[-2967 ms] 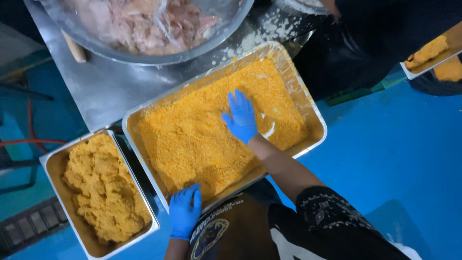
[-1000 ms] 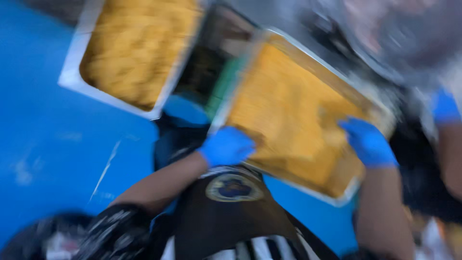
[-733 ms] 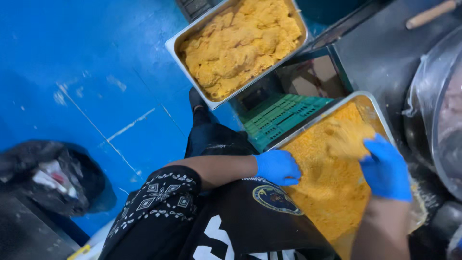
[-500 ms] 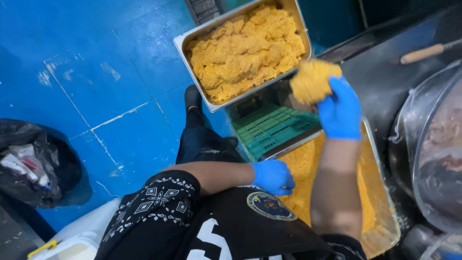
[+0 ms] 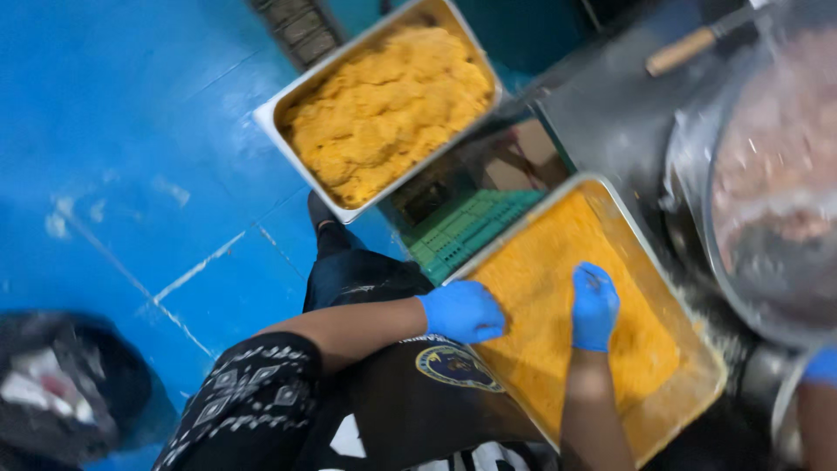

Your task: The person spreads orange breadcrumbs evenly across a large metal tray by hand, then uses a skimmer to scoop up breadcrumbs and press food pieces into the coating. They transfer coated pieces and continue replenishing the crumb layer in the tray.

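Observation:
A large metal tray (image 5: 708, 356) filled with orange breadcrumbs lies in front of me. My right hand (image 5: 595, 305), in a blue glove, rests flat on the crumbs near the tray's middle and holds nothing. My left hand (image 5: 462, 311), also in a blue glove, is closed on the tray's near rim. A smaller metal tray (image 5: 267, 116) piled with crumb-coated pieces (image 5: 388, 100) sits beyond, up and to the left.
A big metal bowl (image 5: 697, 218) of pale raw meat stands at the right, with a wooden handle (image 5: 684, 51) behind it. Another person's blue-gloved hand (image 5: 819, 366) shows at the right edge. A green crate (image 5: 471, 228) lies between the trays. A black bag (image 5: 61, 392) sits on the blue floor.
My right hand held a coated piece over the smaller tray; now it is empty and back down on the crumbs. My left hand stays on the rim.

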